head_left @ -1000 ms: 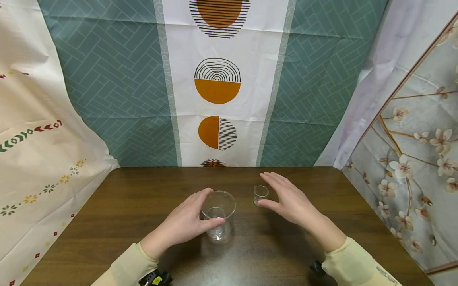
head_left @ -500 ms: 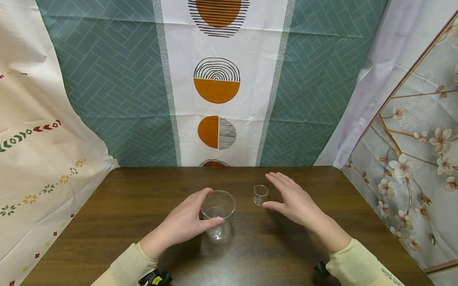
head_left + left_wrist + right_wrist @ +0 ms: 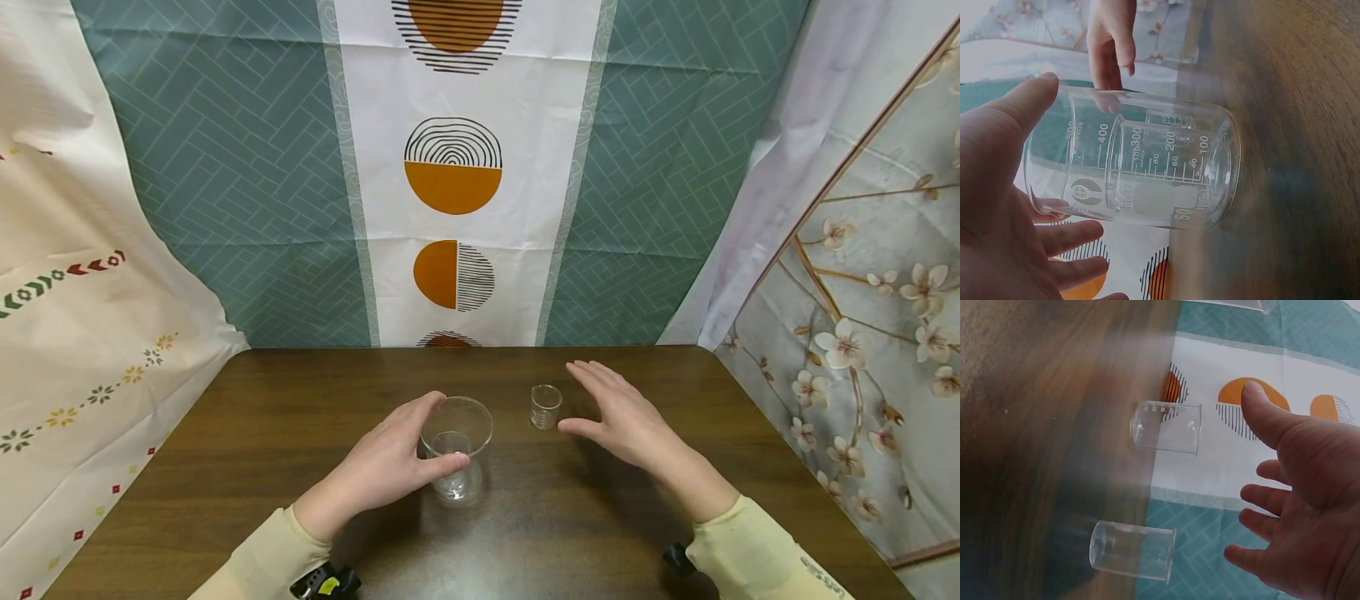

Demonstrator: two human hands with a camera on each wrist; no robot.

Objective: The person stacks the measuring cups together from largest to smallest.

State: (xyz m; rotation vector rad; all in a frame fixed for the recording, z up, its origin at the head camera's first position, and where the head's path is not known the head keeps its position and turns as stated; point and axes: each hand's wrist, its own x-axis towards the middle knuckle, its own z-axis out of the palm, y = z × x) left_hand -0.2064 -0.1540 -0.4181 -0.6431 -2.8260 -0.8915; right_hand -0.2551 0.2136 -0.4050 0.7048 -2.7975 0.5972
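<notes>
Right fingers (image 3: pixel 594 381) farther from small beaker (image 3: pixel 546 407)

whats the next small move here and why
Perhaps bring the right hand over to the inner beaker: that hand is open and clear of the small beaker, while the left hand grips the enclosing large beaker.

The large beaker (image 3: pixel 1088 169) and small beaker (image 3: pixel 546 407) are glossy glass, the table (image 3: pixel 540 533) satiny wood, the backdrop (image 3: pixel 225 167) matt cloth.

Before me, dark brown table (image 3: pixel 225 442), teal-and-white cloth (image 3: pixel 225 167) facing me, cream cloth (image 3: pixel 60 208) on my left, blossom-printed cloth (image 3: pixel 885 400) on my right
</notes>
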